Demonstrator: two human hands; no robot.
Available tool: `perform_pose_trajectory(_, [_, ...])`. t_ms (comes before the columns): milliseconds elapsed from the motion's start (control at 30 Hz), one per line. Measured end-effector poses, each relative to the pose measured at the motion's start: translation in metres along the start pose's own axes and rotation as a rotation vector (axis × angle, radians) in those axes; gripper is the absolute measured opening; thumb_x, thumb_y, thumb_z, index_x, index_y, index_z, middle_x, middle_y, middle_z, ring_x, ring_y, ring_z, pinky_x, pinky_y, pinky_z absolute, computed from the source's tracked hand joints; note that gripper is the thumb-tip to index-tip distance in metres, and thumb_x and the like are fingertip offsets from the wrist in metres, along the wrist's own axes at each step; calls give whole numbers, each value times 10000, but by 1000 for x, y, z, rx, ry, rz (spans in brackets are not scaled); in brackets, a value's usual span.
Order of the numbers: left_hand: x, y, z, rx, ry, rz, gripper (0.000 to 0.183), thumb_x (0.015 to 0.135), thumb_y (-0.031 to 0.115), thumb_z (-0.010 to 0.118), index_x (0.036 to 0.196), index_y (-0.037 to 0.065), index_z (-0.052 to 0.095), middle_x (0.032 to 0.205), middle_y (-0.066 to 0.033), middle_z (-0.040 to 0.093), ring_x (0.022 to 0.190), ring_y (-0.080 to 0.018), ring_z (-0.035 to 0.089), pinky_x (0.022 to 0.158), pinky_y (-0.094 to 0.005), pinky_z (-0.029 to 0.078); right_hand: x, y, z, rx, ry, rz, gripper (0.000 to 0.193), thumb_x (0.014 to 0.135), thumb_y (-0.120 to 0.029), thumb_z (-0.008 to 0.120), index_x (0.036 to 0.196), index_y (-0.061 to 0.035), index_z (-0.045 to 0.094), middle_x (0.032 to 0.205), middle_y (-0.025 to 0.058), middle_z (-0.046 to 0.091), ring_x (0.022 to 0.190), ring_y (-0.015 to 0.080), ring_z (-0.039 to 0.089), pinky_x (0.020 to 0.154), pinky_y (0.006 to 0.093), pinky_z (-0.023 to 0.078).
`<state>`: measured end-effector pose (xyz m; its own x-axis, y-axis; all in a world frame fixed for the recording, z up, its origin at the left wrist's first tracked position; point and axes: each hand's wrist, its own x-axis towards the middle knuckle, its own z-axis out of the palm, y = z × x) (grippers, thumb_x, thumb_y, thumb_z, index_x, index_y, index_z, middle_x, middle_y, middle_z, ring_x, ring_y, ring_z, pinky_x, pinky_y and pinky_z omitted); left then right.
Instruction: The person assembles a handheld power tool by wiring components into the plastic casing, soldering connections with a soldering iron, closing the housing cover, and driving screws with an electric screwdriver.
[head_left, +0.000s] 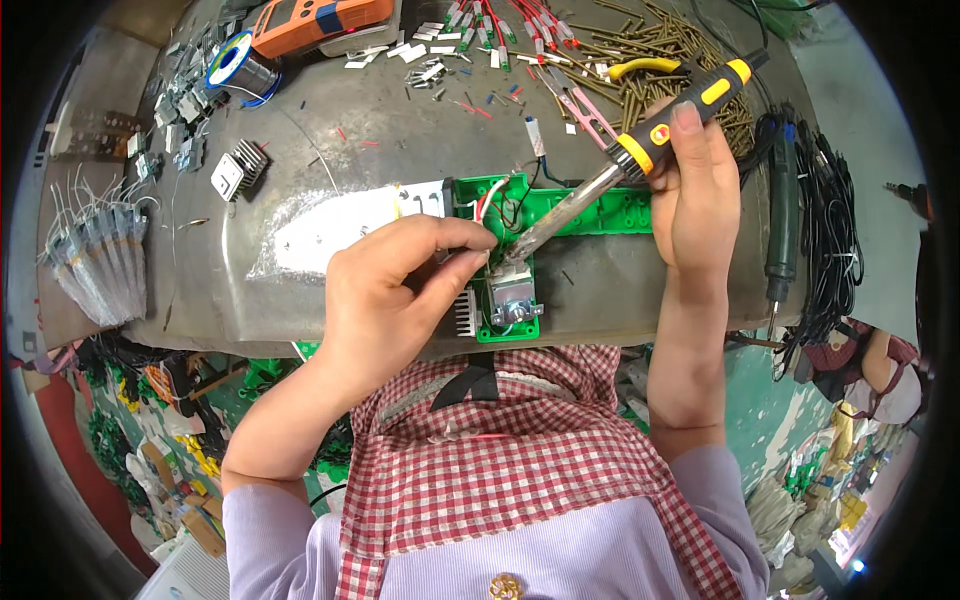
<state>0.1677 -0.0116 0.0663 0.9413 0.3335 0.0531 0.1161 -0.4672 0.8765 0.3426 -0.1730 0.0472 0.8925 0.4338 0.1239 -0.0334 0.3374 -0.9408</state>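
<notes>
In my raised right hand (700,205) is a soldering iron (640,147) with a black and yellow handle. Its metal barrel slants down to the left, and the tip is in the wiring of an open green plastic housing (600,215). My left hand (385,280) pinches thumb and forefinger together beside that tip; what they hold is hidden. Red, white and black wires (487,200) rise from the housing just above those fingertips. A silvery metal component (514,300) sits in the housing's near part, with a finned heat sink (466,313) at its left.
A solder spool (243,68) and an orange meter (320,22) stand at the back left. Brass rods (640,95) and pink tweezers (588,112) lie at the back right. A dark electric screwdriver (782,215) hangs beside coiled black cables (835,230). Bundled clear packets (100,262) are far left.
</notes>
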Motion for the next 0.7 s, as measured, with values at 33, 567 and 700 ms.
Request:
perform_pose_trajectory(33, [0, -1, 2, 0, -2, -1, 111, 837, -27, 666, 939, 13, 686, 859, -11, 672, 714, -35, 565, 619, -184, 442, 0, 0, 0, -7, 7, -3, 214, 960, -246, 577, 968, -32, 578, 766, -18, 552, 630, 36, 432, 551, 189, 327])
perform_pose_trajectory(567, [4, -7, 7, 234, 72, 251, 168, 729, 14, 719, 887, 58, 684, 799, -72, 670, 698, -223, 654, 607, -301, 509, -2, 4, -14, -41, -50, 13, 255, 998, -255, 492, 1025, -8, 549, 862, 31, 572, 735, 91, 515, 663, 231, 415])
perform_pose_trajectory(700, [4, -6, 6, 237, 61, 229, 162, 732, 16, 717, 883, 58, 679, 799, -73, 668, 699, -226, 653, 608, -305, 511, -4, 1, -2, 9, 56, 2, 191, 964, -228, 570, 942, -39, 579, 758, -26, 543, 630, 36, 434, 555, 189, 327])
